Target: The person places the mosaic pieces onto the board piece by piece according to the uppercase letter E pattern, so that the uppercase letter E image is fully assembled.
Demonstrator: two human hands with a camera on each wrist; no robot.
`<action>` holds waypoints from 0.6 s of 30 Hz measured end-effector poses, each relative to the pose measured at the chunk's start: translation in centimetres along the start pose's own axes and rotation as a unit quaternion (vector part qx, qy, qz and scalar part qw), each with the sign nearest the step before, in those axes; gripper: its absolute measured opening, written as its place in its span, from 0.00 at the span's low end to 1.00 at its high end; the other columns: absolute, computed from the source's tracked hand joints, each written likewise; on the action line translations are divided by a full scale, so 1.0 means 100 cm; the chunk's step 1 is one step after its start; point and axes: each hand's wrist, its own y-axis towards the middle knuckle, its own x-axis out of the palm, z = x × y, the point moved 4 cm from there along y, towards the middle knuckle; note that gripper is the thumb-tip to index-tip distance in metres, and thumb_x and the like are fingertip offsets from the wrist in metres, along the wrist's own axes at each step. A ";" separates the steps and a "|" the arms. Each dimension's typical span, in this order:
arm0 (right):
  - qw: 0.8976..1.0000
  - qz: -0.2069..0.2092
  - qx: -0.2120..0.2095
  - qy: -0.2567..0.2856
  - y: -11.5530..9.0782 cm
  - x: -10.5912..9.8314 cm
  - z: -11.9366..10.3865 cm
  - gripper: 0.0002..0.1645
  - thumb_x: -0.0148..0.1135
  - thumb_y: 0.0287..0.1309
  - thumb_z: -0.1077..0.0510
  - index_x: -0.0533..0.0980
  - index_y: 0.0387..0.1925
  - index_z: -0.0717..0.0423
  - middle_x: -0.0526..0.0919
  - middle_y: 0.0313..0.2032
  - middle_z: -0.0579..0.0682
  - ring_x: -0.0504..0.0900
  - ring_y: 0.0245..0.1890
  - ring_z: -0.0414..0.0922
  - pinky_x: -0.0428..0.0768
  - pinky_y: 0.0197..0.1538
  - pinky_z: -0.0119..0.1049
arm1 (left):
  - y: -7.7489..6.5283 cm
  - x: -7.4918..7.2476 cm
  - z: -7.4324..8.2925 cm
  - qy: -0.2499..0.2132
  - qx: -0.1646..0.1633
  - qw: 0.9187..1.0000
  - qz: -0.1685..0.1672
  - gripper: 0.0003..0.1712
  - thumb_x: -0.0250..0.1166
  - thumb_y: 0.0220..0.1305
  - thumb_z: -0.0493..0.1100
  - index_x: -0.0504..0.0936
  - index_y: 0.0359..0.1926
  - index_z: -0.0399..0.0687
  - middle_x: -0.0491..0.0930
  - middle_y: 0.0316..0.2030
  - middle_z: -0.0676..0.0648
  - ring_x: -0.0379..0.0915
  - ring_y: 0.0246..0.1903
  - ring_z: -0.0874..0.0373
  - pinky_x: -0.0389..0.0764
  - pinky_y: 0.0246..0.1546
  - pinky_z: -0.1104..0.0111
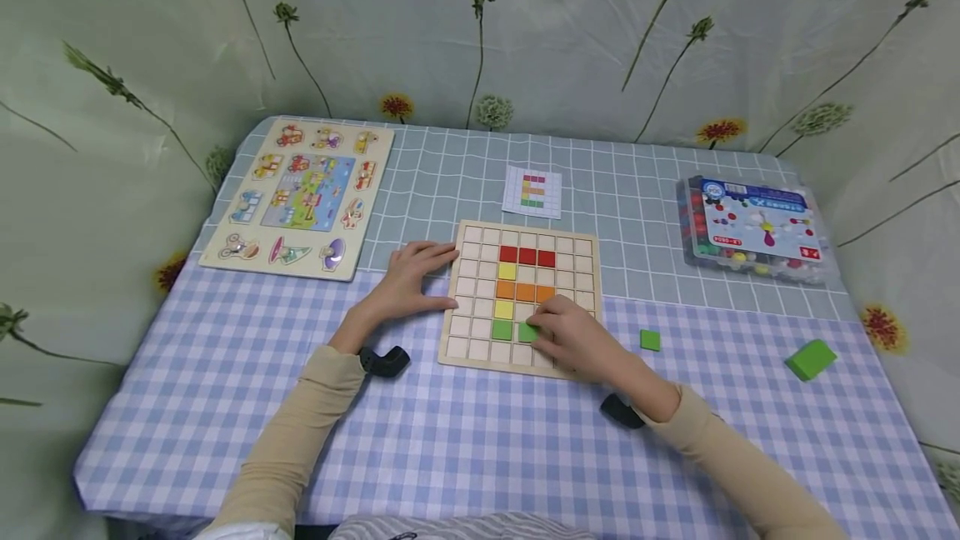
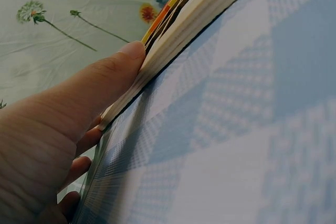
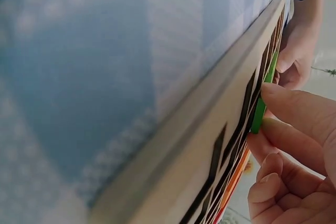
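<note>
A wooden grid board (image 1: 478, 348) lies in the middle of the table. Three red tiles (image 1: 527, 256) form a row on it, three orange tiles (image 1: 525, 292) another. Yellow tiles (image 1: 507, 271) sit singly above and below the orange row. At the column's bottom is a green tile (image 1: 502, 329). My right hand (image 1: 577, 336) pinches a second green tile (image 3: 258, 115) by its edge, over the cell one place to the right. My left hand (image 1: 408, 282) touches the board's left edge with thumb and fingertips, fingers spread and fairly straight.
Behind the board lies a pattern card (image 1: 532, 192). A loose green tile (image 1: 649, 340) and a green block (image 1: 811, 360) are on the checked cloth at right. A knobbed puzzle board (image 1: 300, 265) lies back left, a clear plastic box (image 1: 757, 227) of coloured pieces back right.
</note>
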 end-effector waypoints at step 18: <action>0.999 0.026 0.019 -0.007 -0.004 -0.005 0.002 0.11 0.68 0.50 0.60 0.83 0.38 0.59 0.82 0.38 0.51 0.77 0.41 0.45 0.78 0.46 0.38 | 0.000 0.000 0.001 -0.004 0.001 1.000 0.003 0.47 0.73 0.46 0.58 0.66 0.67 0.50 0.65 0.68 0.46 0.55 0.66 0.46 0.54 0.57 0.48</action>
